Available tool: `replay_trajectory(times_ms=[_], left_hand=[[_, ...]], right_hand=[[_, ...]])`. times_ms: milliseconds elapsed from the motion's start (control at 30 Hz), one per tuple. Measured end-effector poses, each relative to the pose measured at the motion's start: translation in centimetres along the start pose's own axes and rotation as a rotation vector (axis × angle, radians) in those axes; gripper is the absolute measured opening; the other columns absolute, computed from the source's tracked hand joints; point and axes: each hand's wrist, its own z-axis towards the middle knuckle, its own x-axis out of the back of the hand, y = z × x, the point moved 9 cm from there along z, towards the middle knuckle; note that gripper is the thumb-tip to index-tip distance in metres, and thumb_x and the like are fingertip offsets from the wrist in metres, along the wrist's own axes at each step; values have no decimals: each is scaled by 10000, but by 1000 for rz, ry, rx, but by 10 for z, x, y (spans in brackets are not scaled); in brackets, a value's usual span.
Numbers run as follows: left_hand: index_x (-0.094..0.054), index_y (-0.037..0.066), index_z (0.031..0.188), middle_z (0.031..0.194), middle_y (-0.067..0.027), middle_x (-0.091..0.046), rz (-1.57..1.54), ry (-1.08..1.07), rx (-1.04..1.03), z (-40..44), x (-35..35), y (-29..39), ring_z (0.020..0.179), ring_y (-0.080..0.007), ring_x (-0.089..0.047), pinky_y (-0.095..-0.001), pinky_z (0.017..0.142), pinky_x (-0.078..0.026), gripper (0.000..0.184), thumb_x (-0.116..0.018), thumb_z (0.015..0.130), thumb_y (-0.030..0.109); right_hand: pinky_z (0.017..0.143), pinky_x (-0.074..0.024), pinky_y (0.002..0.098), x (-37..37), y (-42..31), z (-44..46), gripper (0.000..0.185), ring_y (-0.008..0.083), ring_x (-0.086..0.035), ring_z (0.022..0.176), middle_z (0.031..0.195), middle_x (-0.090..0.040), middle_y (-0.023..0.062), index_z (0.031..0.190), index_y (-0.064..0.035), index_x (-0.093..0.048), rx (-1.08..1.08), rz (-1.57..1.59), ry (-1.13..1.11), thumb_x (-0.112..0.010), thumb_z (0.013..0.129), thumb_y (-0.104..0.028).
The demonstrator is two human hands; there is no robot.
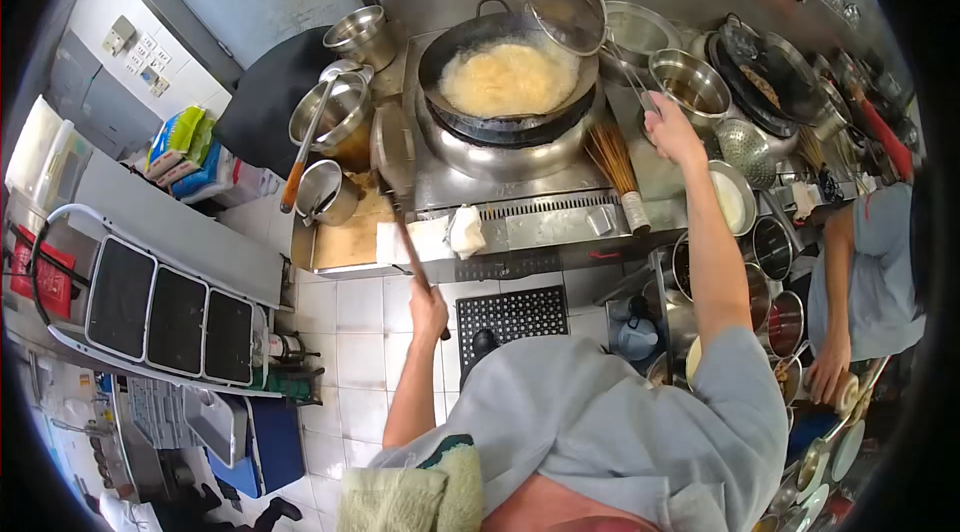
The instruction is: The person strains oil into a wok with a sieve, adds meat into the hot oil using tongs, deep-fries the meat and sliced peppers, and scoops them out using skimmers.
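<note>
Frothy, pale yellow contents bubble in a large dark wok [432, 72] on the steel stove. My right hand [672, 130] is closed on the handle of a round mesh strainer [563, 4], which is raised over the wok's right rim. Lower down, my left hand [428, 309] grips the dark wooden handle of a ladle [393, 145]; its head is left of the wok. A bamboo brush [617, 170] lies on the stove between the wok and my right forearm. White cloths [465, 231] lie at the stove's front edge.
Steel pots [325, 117] stand on the left. On the right are a pot of brown liquid [690, 84], a perforated ladle [744, 152] and a bowl of white contents [732, 198]. Beyond them a co-worker's hand [828, 368] shows near another wok [760, 72]. A folded stepladder [175, 317] is at left.
</note>
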Motion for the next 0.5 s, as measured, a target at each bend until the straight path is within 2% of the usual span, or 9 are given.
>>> replay_trajectory(times_ms=[67, 100, 167, 200, 233, 300, 333, 433, 500], left_hand=[[-396, -23, 1101, 847, -309, -594, 58, -134, 107, 3, -14, 5, 820, -452, -598, -473, 716, -456, 274, -474, 876, 112], [-396, -23, 1101, 847, -309, -594, 59, -134, 106, -2, -6, 12, 820, -452, -598, -473, 716, -456, 274, -474, 876, 112], [-401, -19, 1099, 900, -330, -590, -31, -77, 130, 3, 15, 17, 862, -456, -597, -482, 733, -455, 277, -479, 869, 115], [-407, -19, 1069, 877, -323, -588, -39, 20, 11, 4, 14, 19, 812, -455, -601, -489, 714, -450, 253, -484, 862, 104], [-397, -4, 1094, 748, -220, -576, -45, 28, 48, 7, 3, 16, 602, -351, -593, -442, 565, -470, 252, -476, 871, 83], [-376, 23, 1104, 667, -79, -485, -470, -238, 243, 7, -20, 16, 453, -177, -480, -337, 411, -427, 243, -459, 880, 64], [-358, 49, 1089, 672, -2, -408, -495, -227, 229, 5, -11, 21, 428, -80, -390, -248, 349, -367, 224, -449, 884, 50], [-375, 57, 1138, 642, 7, -391, -690, -261, 264, -10, 15, 38, 415, -69, -344, -228, 347, -305, 261, -460, 892, 50], [-410, 64, 1113, 643, 18, -387, -804, -279, 298, -22, 22, 47, 425, -55, -328, -215, 351, -282, 219, -466, 902, 51]], right_hand=[[363, -298, 258, 3, 5, -10, 416, 84, -399, 454, 706, -497, 13, 1304, -51, -428, -11, 6, 37, -447, 889, -68], [361, -299, 260, 2, 11, -13, 418, 87, -402, 454, 711, -499, 18, 1303, -45, -428, -19, 24, 30, -443, 885, -65], [360, -301, 262, 3, 17, -12, 421, 90, -405, 453, 716, -501, 24, 1302, -39, -428, -23, 52, 33, -439, 881, -62], [358, -301, 263, 0, 22, -13, 423, 94, -407, 452, 713, -499, 25, 1299, -35, -429, -30, 76, -3, -439, 877, -60], [356, -301, 264, -4, 26, -16, 425, 99, -409, 451, 710, -498, 27, 1297, -30, -430, -39, 100, -39, -439, 873, -57], [354, -304, 262, -10, 31, -19, 429, 98, -413, 453, 704, -492, 25, 1295, -24, -430, -33, 146, -13, -435, 867, -54], [355, -311, 266, -12, 34, -18, 427, 98, -417, 454, 704, -493, 26, 1293, -18, -430, -51, 136, -13, -439, 867, -49], [359, -328, 272, -7, 26, -15, 431, 100, -430, 462, 709, -504, 28, 1296, -17, -423, -44, 130, -21, -445, 866, -45], [361, -339, 275, -10, 25, -16, 438, 102, -440, 470, 714, -514, 29, 1301, -22, -417, -39, 131, -32, -447, 864, -45]])
